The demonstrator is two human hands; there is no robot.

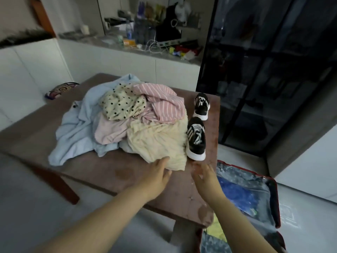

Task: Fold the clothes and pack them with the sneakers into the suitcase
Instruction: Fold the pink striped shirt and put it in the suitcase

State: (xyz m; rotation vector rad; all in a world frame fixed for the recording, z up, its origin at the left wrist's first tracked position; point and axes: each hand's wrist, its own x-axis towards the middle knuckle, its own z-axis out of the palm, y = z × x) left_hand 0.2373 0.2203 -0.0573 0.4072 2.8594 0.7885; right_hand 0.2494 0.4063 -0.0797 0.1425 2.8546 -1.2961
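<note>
Unfolded clothes (125, 114) heaped on brown table (102, 172): blue, dotted, pink striped, cream top (160, 141) nearest. Two black-and-white sneakers (196, 141) stand just right of heap, one behind other. Left hand (160, 173) flat, fingers straight, tips touching cream top's near edge. Right hand (204, 175) blurred, fingers loosely spread above table, holding nothing. Red suitcase (276, 201) lies open on floor, right of table.

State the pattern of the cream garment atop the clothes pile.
Black polka dots on cream, clearest in the head view: the dotted garment.
</note>
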